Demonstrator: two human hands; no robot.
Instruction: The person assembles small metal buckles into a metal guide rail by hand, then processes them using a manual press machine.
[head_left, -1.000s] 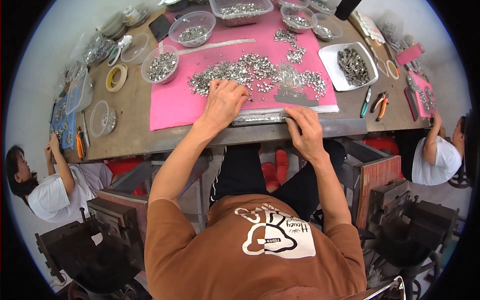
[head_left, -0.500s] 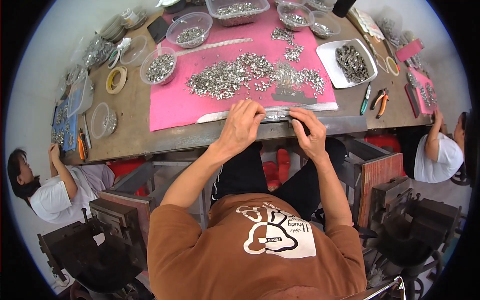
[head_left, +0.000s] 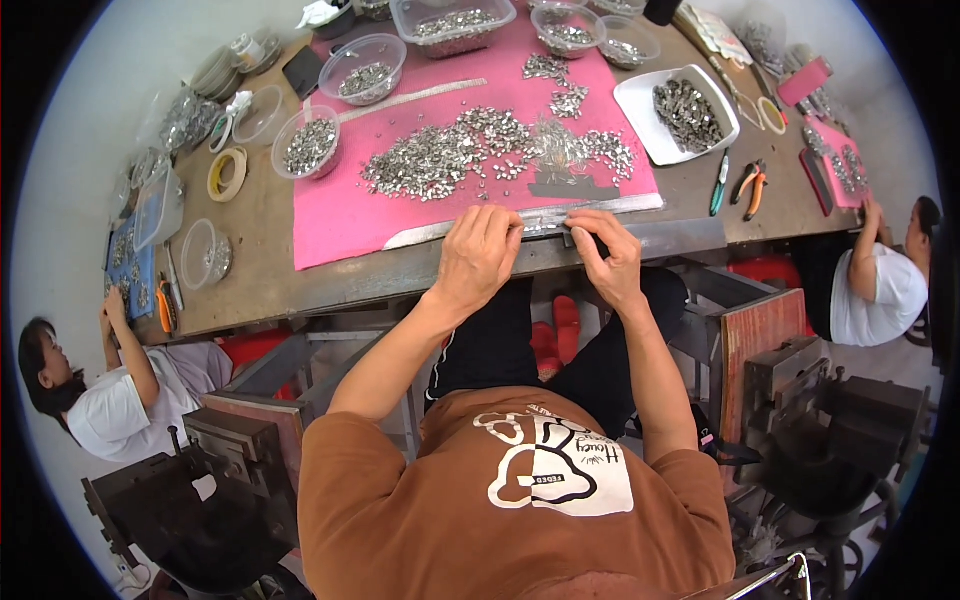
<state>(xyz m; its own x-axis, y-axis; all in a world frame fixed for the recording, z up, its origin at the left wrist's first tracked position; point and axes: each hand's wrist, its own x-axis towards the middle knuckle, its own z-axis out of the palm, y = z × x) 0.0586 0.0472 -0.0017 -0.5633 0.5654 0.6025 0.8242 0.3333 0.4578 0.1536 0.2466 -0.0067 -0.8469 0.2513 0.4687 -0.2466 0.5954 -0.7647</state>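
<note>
At the front edge of the bench, my left hand (head_left: pixel 480 252) has its fingers bent and pressed together. What those fingertips hold, if anything, is too small to make out. My right hand (head_left: pixel 608 255) pinches at the same edge, by a small dark piece, its grip partly hidden. Between both hands runs a short row of small shiny metal pieces (head_left: pixel 546 222). Just beyond lie a grey flat strip (head_left: pixel 575 192), a bunch of thin metal pins (head_left: pixel 562 150) and a wide heap of small silvery metal parts (head_left: pixel 430 163) on a pink mat (head_left: pixel 340 225).
Clear plastic bowls (head_left: pixel 362 70) of metal parts stand behind the heap. To the right are a white tray (head_left: pixel 640 110) of darker parts, a green-handled tool (head_left: pixel 720 185) and orange-handled pliers (head_left: pixel 754 190). Tape (head_left: pixel 228 174) lies left. Co-workers sit at both sides.
The whole view has shifted slightly, with the bench a little further left. Both hands stay at the bench edge in nearly the same pose.
</note>
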